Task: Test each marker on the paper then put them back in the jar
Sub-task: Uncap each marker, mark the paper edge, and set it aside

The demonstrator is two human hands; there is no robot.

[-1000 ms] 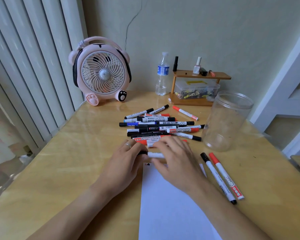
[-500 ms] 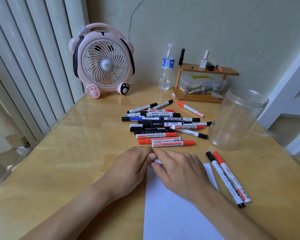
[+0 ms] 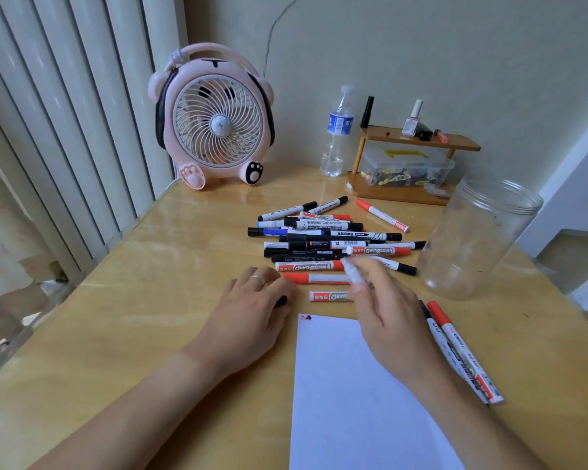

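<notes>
Fingers of my right hand (image 3: 384,313) pinch a white marker barrel (image 3: 353,270), its far end tilted up and away over the pile of markers (image 3: 326,239); the tip end is hidden inside my grip, so I cannot tell whether it is capped. The right wrist hangs above the top right part of the paper (image 3: 353,395), forearm running in from the lower right. My left hand (image 3: 252,313) lies knuckles-up on the table (image 3: 123,317) just left of the paper's top corner, fingers curled over a small black piece (image 3: 281,301) that peeps out at the fingertips; I take it for a cap but cannot be sure. A ring sits on one finger. A small red and black mark shows at the paper's top left corner. The clear jar (image 3: 479,232) stands upright and open at the right, beyond the pile, with no markers in it that I can see. Two more markers (image 3: 459,351), one red-capped and one black-capped, lie side by side right of the paper, partly under my right wrist. At the back stand a pink fan (image 3: 214,120), a water bottle (image 3: 336,134) and a small wooden shelf (image 3: 418,140)
</notes>
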